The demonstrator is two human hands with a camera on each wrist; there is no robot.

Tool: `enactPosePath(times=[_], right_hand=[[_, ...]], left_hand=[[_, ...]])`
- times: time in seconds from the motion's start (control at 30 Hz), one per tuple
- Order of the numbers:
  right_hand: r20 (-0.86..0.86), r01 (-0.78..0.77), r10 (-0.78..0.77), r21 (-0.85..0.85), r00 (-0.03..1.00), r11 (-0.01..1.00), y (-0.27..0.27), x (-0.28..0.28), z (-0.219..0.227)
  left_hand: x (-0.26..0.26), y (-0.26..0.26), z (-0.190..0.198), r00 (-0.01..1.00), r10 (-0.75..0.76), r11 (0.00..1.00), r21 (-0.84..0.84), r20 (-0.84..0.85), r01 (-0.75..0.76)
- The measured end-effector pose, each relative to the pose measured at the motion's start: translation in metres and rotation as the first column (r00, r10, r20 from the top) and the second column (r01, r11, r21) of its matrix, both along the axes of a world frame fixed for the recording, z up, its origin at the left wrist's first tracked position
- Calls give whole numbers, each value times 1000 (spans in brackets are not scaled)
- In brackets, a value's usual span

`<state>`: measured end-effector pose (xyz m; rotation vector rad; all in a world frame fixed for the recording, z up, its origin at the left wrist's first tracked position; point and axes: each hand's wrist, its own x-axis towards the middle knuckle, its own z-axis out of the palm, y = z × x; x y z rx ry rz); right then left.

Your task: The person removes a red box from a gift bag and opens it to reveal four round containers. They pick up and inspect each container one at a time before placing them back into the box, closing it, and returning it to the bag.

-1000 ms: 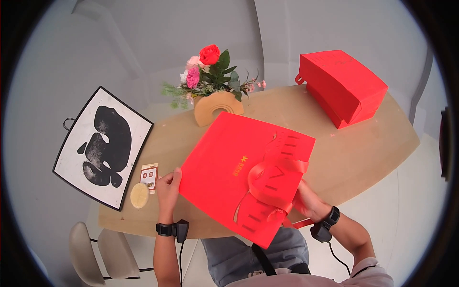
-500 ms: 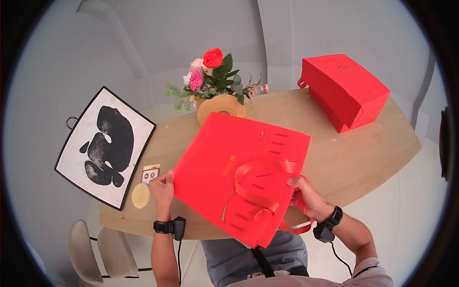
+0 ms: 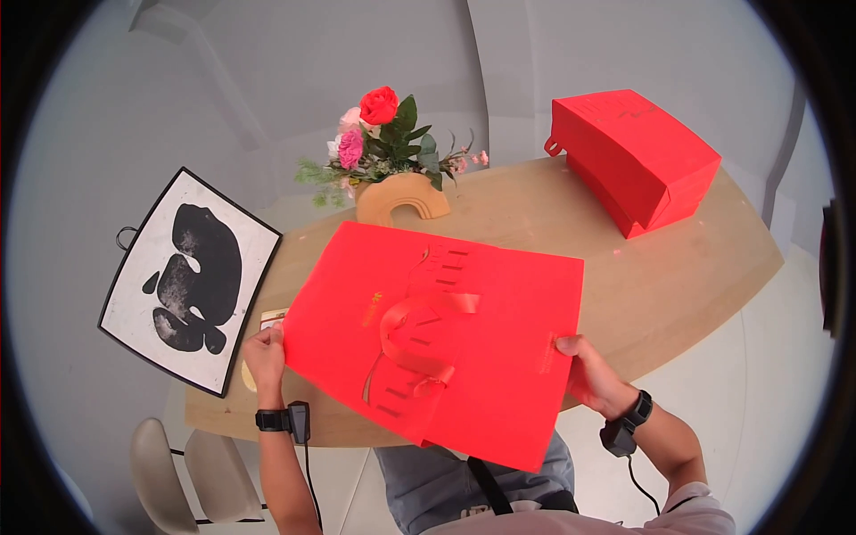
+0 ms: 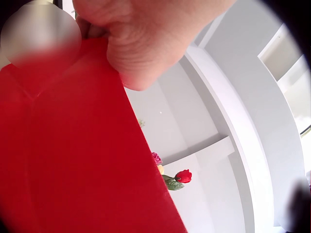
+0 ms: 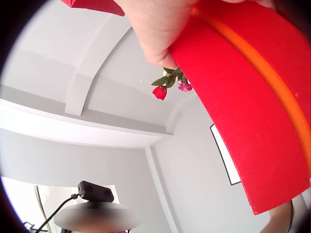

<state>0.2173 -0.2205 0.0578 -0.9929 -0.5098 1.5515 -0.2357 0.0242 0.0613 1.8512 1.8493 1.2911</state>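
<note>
Red paper bag [image 3: 499, 374]: held up over the near side of the table [image 3: 687, 267], in front of the body, directly between both hands; broad face turned to the head camera.
Long axis: running roughly from left hand to right hand, slanting a little towards the body at the right end.
Left hand [image 3: 265, 361]: grasping the bag by its left edge, near the corner; thumb along the border, other fingers partly hidden.
Right hand [image 3: 599, 379]: grasping the opposite edge, thumb on the upper face, other fingers mostly out of sight behind.
Nearer hand: neither one, with contact on both sides; each hand outward of the bag, at its own end.
Ribbon handle [image 3: 459, 303]: lying loose across the face, between the two hands, touched by neither of them as far as can be seen.
Second red bag [image 3: 637, 152]: on the table, at the far right, well apart from both hands; nearer to the right one.
Vase [image 3: 379, 198]: behind the held bag, at the far side of the table, with flowers [image 3: 379, 105] standing in it.
Framed picture [image 3: 223, 267]: to the left, tilted, beyond the left hand.
Card [image 3: 272, 317] and round yellowish thing [image 3: 248, 376]: just beside the left hand in the head view, both partly covered; print not readable.
Inside of held bag: not visible, impossible to tell if full or empty.
</note>
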Motion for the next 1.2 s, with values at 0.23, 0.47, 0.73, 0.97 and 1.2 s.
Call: enactPosePath(times=[0.23, 0.47, 0.73, 0.97, 1.2], right_hand=[[115, 11, -3, -68, 993, 998, -32, 24, 17], [120, 71, -66, -41, 991, 997, -59, 49, 9], [39, 191, -190, -9, 981, 982, -75, 59, 3], [9, 282, -283, 46, 959, 958, -81, 54, -10], [-84, 314, -307, 97, 948, 944, -90, 59, -5]], left_hand=[[-26, 14, 3, 997, 60, 998, -17, -43, -61], [-57, 14, 16, 995, 80, 997, 26, -61, -78], [-97, -12, 44, 990, 144, 989, -12, -12, -144], [-116, -31, 67, 982, 188, 970, 163, -21, -182], [-189, -40, 88, 942, 331, 909, 282, -44, -307]])
